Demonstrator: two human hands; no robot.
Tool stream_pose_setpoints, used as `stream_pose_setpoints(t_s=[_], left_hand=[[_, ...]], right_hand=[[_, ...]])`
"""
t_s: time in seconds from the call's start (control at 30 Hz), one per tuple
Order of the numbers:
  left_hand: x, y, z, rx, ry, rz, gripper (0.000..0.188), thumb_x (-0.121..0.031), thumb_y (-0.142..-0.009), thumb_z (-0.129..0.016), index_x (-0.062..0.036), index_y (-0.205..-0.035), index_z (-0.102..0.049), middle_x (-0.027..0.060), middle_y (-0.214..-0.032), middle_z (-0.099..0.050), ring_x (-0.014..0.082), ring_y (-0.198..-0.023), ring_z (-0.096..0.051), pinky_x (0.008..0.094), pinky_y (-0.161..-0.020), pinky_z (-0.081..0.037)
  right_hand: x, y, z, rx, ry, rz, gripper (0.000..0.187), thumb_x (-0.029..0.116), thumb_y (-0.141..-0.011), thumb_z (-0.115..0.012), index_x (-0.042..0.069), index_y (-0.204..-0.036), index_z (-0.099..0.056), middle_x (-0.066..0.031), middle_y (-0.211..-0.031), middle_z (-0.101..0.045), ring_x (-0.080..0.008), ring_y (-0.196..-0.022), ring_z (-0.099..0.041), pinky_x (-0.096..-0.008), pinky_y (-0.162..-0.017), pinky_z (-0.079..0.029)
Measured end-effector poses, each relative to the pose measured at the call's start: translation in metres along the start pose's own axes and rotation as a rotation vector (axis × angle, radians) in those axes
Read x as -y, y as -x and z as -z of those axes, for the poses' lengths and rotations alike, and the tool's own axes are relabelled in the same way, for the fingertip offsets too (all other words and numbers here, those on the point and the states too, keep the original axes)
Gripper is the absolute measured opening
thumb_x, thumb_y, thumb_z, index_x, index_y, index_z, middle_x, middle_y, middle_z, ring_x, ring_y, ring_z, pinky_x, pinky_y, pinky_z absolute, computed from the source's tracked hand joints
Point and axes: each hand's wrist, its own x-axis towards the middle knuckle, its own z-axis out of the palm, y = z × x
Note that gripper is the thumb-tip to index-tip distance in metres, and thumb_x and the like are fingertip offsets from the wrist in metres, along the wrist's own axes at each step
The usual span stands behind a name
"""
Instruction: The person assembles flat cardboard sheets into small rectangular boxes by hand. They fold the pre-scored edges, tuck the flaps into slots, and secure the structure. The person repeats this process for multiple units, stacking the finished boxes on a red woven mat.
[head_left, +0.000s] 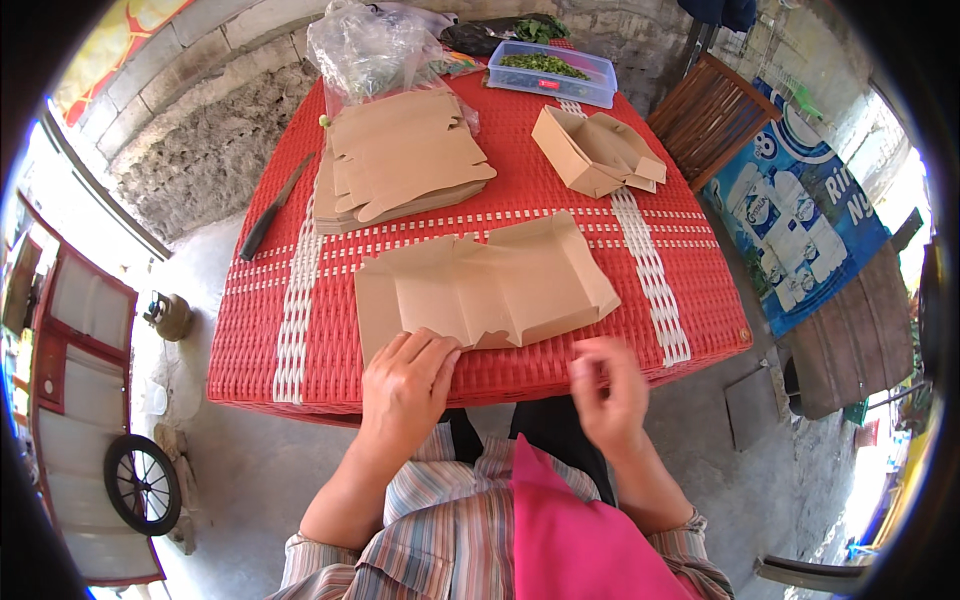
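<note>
A partly folded brown cardboard box (480, 285) lies opened out on the red woven table near its front edge, its right end flaps standing up. My left hand (408, 385) is closed on the near left edge of this cardboard, fingers curled over the flap. Just off the cardboard's near right corner, my right hand (608, 390) hovers over the table edge, blurred, its fingers curled; whether anything is in them I cannot tell. Behind lies a stack of flat cardboard box blanks (405, 150). To the right of the stack stands a folded cardboard box (600, 150), its top open.
A knife (277, 208) with a dark handle lies at the table's left edge. Along the back are a clear plastic bag (365, 50) and a clear plastic container (552, 72) of chopped greens. A wooden chair (712, 118) stands beyond the right edge of the red table (690, 270).
</note>
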Motion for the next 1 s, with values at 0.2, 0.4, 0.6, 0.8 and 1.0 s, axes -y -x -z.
stream_pose_setpoints(t_s=[0.2, 0.4, 0.6, 0.8, 1.0], left_hand=[[-0.011, 0.005, -0.001, -0.128, 0.219, 0.157, 0.007, 0.000, -0.089, -0.062, -0.0007, -0.095, -0.066, 0.0100, -0.085, -0.064, 0.0236, -0.075, -0.064, 0.0311, -0.068, -0.051], [-0.030, 0.000, 0.011, -0.200, 1.142, 0.527, 0.016, -0.005, -0.101, -0.051, 0.0028, -0.111, -0.060, 0.0034, -0.100, -0.066, 0.0077, -0.088, -0.061, 0.0230, -0.073, -0.049], [-0.051, 0.006, 0.012, -0.193, 1.545, 0.581, 0.025, -0.005, -0.103, -0.047, 0.0005, -0.126, -0.052, 0.0035, -0.110, -0.062, 0.0053, -0.095, -0.059, 0.0208, -0.075, -0.049], [-0.065, -0.002, 0.028, -0.076, 1.252, 0.443, 0.030, 0.001, -0.101, -0.046, 0.0035, -0.130, -0.047, 0.0062, -0.110, -0.060, 0.0090, -0.102, -0.056, 0.0237, -0.088, -0.046], [-0.038, 0.002, 0.016, 0.026, 1.289, 0.580, 0.030, 0.001, -0.100, -0.048, 0.0042, -0.129, -0.048, 0.0079, -0.111, -0.061, 0.0113, -0.102, -0.057, 0.0248, -0.088, -0.048]], right_hand=[[0.023, 0.000, -0.029, 0.227, -0.115, -0.119, 0.050, -0.003, -0.084, -0.066, 0.000, -0.132, -0.052, -0.0126, -0.088, -0.062, -0.0236, -0.065, -0.060, -0.0349, -0.063, -0.052], [0.034, -0.007, -0.045, 0.300, -0.140, 0.158, 0.069, 0.002, -0.080, -0.072, 0.003, -0.141, -0.040, -0.0194, -0.119, -0.053, -0.0358, -0.105, -0.055, -0.0410, -0.080, -0.052], [0.039, 0.004, -0.053, 0.279, -0.143, 0.131, 0.076, 0.003, -0.078, -0.072, 0.001, -0.144, -0.035, -0.0206, -0.119, -0.053, -0.0379, -0.096, -0.060, -0.0411, -0.076, -0.055], [0.042, 0.010, -0.039, 0.251, -0.138, 0.238, 0.074, -0.002, -0.075, -0.066, -0.009, -0.142, -0.035, -0.0215, -0.113, -0.058, -0.0365, -0.095, -0.062, -0.0405, -0.074, -0.055], [0.036, 0.002, -0.025, 0.501, -0.403, 0.110, 0.060, 0.008, -0.079, -0.070, 0.001, -0.134, -0.047, -0.0167, -0.104, -0.061, -0.0327, -0.089, -0.063, -0.0395, -0.080, -0.051]])
